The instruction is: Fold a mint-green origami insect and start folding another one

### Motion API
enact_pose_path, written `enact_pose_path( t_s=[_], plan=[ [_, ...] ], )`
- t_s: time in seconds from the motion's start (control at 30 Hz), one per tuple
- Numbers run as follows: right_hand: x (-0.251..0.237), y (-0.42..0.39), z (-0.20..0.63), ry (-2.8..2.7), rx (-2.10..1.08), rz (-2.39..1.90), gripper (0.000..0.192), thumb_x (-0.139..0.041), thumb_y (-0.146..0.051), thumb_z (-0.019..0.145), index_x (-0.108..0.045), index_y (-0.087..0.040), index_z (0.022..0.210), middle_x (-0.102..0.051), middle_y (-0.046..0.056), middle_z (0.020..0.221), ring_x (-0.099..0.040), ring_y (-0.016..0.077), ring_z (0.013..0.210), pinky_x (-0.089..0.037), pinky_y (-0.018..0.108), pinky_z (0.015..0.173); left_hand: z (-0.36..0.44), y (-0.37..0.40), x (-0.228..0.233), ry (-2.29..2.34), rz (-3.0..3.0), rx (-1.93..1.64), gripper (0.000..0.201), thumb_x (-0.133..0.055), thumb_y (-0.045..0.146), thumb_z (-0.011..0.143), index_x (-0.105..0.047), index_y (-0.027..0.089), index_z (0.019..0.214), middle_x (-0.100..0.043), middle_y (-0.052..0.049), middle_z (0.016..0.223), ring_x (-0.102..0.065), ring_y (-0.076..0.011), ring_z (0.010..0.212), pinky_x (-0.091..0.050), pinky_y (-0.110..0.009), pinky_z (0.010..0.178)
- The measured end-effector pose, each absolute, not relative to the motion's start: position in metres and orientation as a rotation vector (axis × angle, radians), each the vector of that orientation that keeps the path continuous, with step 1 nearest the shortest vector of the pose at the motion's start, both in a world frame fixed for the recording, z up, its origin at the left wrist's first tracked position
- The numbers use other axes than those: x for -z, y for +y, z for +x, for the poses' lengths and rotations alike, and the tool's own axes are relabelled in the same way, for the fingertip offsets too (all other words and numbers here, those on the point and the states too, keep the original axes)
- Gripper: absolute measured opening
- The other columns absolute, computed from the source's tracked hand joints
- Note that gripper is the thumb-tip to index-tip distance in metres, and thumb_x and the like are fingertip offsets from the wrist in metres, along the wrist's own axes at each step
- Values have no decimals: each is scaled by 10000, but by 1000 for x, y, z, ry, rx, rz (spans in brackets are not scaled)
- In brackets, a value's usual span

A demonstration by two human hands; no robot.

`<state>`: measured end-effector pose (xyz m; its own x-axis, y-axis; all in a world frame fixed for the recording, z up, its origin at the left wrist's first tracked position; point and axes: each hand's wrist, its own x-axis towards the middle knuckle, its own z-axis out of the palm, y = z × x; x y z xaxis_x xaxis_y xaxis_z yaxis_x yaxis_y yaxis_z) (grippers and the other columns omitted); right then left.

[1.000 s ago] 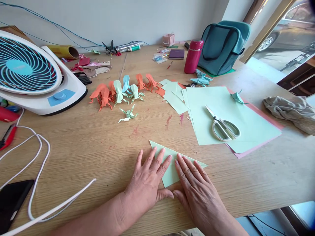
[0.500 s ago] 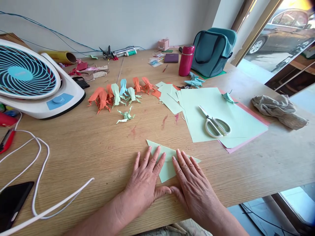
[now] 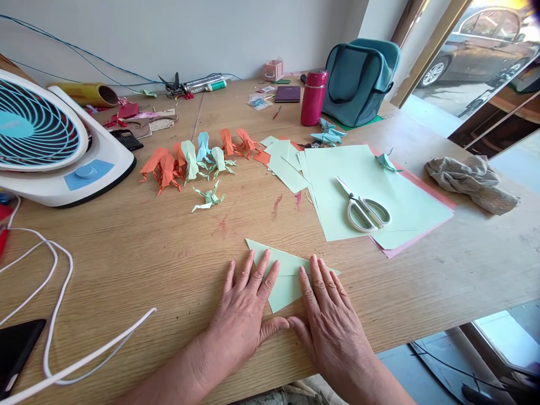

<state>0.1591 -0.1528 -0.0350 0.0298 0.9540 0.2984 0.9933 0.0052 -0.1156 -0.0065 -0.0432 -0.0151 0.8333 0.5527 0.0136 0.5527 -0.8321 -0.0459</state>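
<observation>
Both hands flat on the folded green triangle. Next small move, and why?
Probably run the right hand fingertips along the fold toward the triangle's right tip to sharpen the crease, while the left hand pins the folded green paper. Both palms lie flat on it, the sheet is already doubled into a triangle on the wooden table, and its right corner sits under the right fingers.

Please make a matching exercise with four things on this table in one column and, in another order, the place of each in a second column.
Things:
1. scissors
2. folded green paper
3. red bottle
4. crumpled cloth

Places:
A. beside the teal bag
B. under the left hand and right hand
C. on the pale green sheets
D. alone on the bare wood, at the far right of the table

Pairs: 1-C, 2-B, 3-A, 4-D
</observation>
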Motion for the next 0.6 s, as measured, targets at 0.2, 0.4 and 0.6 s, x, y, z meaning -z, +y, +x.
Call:
enact_pose_path(
  t_s=[0.2, 0.4, 0.6],
  plan=[
    [35, -154, 151, -1901, 192, -2105, 668, -449, -507, 967, -403, -29, 1432, -319, 289, 1545, -238, 381, 1467, -321, 574, 1119, -7, -43, 16, -879, -2949, 19, 843, -273, 745, 892, -325, 191, 1525, -263, -125, 1604, -247, -397, 1434, -209, -586, 1115],
    [33, -157, 148, -1834, 219, -2179, 710, -481, -539, 942, -414, -25, 1428, -306, 339, 1528, -254, 446, 1443, -295, 648, 1081, -7, -43, 14, -872, -2945, 25, 850, -288, 754, 883, -343, 192, 1518, -285, -127, 1595, -260, -403, 1427, -233, -582, 1107],
    [31, -158, 148, -1817, 190, -2194, 686, -464, -518, 954, -389, -51, 1450, -317, 315, 1534, -259, 425, 1448, -280, 653, 1088, -7, -43, 15, -858, -2935, 26, 835, -279, 741, 897, -346, 185, 1516, -274, -132, 1599, -259, -405, 1430, -237, -588, 1098]
  ],
)
